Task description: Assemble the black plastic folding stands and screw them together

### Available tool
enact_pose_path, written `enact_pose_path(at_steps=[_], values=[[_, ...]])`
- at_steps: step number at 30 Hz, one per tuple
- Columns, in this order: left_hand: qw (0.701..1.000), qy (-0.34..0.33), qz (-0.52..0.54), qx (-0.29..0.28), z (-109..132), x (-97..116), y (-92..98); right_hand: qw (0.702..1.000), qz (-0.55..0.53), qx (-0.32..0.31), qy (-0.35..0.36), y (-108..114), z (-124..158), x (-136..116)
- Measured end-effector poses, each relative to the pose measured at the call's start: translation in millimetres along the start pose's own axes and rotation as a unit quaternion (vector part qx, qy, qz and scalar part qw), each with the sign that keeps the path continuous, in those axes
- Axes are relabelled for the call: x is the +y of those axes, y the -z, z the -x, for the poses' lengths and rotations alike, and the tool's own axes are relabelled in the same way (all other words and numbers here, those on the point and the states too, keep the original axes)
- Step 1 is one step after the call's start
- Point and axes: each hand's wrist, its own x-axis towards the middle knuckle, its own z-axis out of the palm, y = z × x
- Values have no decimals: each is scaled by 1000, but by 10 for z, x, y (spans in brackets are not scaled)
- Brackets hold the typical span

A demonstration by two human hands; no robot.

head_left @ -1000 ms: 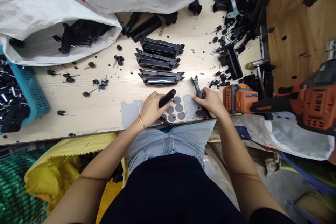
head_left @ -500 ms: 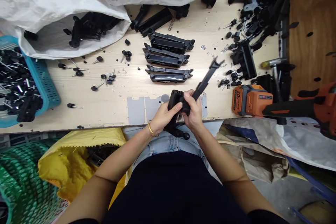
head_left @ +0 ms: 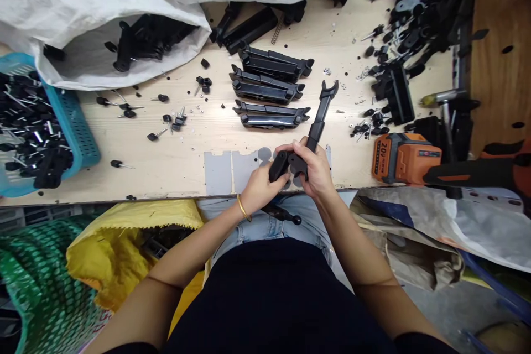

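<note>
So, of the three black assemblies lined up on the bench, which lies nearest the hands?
The front assembly, closest to the bench edge, just beyond the left hand and right hand. The middle assembly and rear assembly lie farther back.

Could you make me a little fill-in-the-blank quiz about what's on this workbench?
1. The left hand and right hand hold ____ plastic parts.
2. A gold bracelet sits on the ____ wrist.
3. The basket on the far left is ____.
4. Beyond the hands, ____ long bars lie in a neat row.
Missing words: black; left; blue; three.
</note>
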Motion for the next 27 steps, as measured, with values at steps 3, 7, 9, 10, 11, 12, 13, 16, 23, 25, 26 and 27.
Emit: enact_pose_path(at_steps=[3, 7, 9, 10, 11, 12, 13, 16, 23, 25, 26, 27], values=[[998, 4, -59, 28, 69, 50, -4, 1000, -7, -7, -11, 14, -10, 11], [991, -1, -130, 43, 172, 104, -73, 998, -21, -34, -57, -19, -14, 46], [987, 4, -155, 50, 204, 112, -104, 998, -36, -19, -55, -64, -2, 91], [985, 6, -165, 54, 213, 111, -110, 998, -44, -1, -42, -84, 6, 118], [983, 7, -176, 54, 216, 108, -108, 998, -53, 20, -26, -98, 14, 144], [981, 4, -186, 47, 216, 102, -97, 997, -62, 35, -13, -102, 21, 167], [980, -2, -196, 34, 213, 97, -81, 997, -68, 37, -11, -97, 27, 185], [973, -25, -228, -14, 204, 90, -40, 995, -70, -19, -61, -57, 39, 210], [971, -13, -238, 31, 232, 139, -110, 994, -87, 58, 29, -104, 110, 262], [969, -27, -247, 9, 236, 145, -84, 995, -93, 37, 11, -104, 117, 267], [966, -30, -256, -4, 235, 147, -61, 995, -98, 26, 0, -99, 117, 268], [964, -30, -265, -15, 233, 150, -35, 994, -104, 18, -9, -94, 115, 270]])
